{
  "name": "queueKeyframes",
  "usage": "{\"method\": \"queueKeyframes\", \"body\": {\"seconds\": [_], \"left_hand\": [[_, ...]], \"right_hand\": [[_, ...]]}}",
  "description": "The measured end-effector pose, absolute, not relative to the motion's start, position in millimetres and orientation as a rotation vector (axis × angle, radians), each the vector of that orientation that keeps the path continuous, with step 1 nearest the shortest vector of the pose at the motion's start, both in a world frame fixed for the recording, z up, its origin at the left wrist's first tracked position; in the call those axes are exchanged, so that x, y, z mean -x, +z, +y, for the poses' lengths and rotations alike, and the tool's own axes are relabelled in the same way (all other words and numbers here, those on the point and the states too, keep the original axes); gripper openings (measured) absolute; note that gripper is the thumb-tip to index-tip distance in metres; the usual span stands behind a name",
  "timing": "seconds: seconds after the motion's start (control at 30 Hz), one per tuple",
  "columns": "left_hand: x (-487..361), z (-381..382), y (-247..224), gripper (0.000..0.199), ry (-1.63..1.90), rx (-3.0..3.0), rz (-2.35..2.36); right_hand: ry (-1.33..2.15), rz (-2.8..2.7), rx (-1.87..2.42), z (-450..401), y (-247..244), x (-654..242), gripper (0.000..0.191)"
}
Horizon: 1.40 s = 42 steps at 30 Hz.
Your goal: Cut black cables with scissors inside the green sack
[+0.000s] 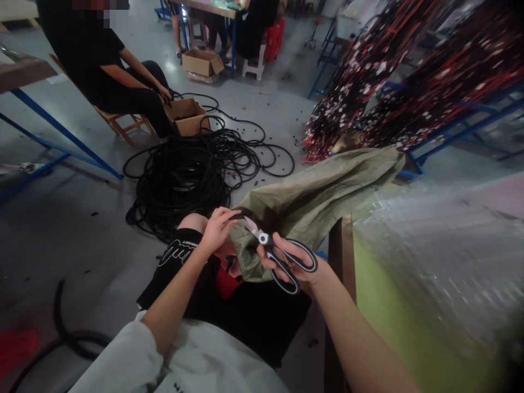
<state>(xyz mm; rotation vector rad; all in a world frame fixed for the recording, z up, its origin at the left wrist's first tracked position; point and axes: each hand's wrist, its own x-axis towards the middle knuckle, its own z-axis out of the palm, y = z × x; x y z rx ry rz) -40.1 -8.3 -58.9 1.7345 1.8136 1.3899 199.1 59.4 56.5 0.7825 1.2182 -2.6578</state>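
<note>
My right hand [282, 259] grips a pair of scissors [264, 238] by black handles with a pale stripe, fingers through the loops and the blades apart. Pinched in my left hand [219, 229] is a piece of black tubing [236, 216], its end at the scissor tips. Whether the blades touch it, I cannot tell. Below and behind both hands spreads an olive woven sack [303, 202], its near end over my lap and its far end reaching right. On the floor ahead lies a large heap of black tubing [180, 180].
At the left a seated person [106, 76] handles tubing over a cardboard box [190, 117]. To my right stands a yellow-green tabletop [380, 295] bearing clear plastic bags [446, 245]. Bundles of red and black wires [360, 82] hang on a blue rack. Another cardboard box [200, 63] sits farther back.
</note>
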Motion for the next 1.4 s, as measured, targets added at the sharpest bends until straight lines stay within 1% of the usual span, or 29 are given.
{"method": "queueKeyframes", "body": {"seconds": [0.2, 0.4, 0.57, 0.83, 1.0, 1.13, 1.27, 1.4], "left_hand": [[55, -12, -50, 0.029, 1.288, -1.92, 1.824], [77, -24, -22, 0.032, 1.121, -1.931, 1.834], [84, -27, -16, 0.026, 1.153, -1.84, 1.784], [82, -26, -15, 0.028, 1.08, -1.818, 1.728], [74, -26, -9, 0.028, 1.131, -1.758, 1.667], [72, -26, -9, 0.025, 1.167, -1.722, 1.628], [74, -24, -15, 0.022, 1.253, -1.729, 1.559], [75, -23, -18, 0.022, 1.341, -1.782, 1.56]], "right_hand": [[-2.71, 1.157, -0.666, 60, 53, -199, 0.057], [-2.642, 1.279, -0.689, 61, 52, -201, 0.046], [-2.532, 1.455, -0.694, 60, 58, -198, 0.043], [-2.396, 1.609, -0.795, 55, 63, -195, 0.043], [-2.295, 1.671, -0.754, 57, 65, -193, 0.044], [-2.363, 1.616, -0.769, 57, 65, -197, 0.045], [-2.523, 1.47, -0.638, 56, 64, -202, 0.047], [-2.595, 1.478, -0.552, 54, 63, -204, 0.047]]}}
